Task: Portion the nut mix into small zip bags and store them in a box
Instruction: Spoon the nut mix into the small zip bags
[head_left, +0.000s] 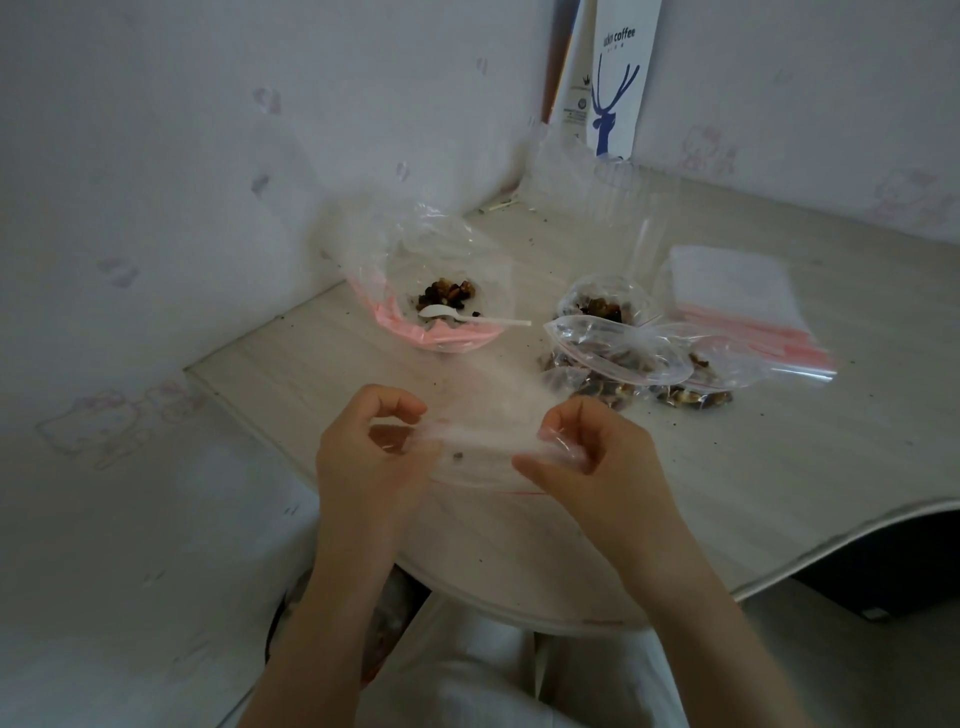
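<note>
An empty small clear zip bag (483, 447) is stretched between my two hands above the table's near edge. My left hand (366, 457) pinches its left end and my right hand (597, 457) pinches its right end. Farther back, a large open bag with a pink zip strip (415, 291) holds the nut mix (449, 293) and a white plastic spoon (457, 314). To its right lie filled small bags of nuts (623, 353), bunched together.
A stack of unused zip bags with red strips (737, 301) lies at the right on the pale table (779, 467). A white coffee bag with a blue deer (613, 83) leans in the corner. Walls close in at left and behind.
</note>
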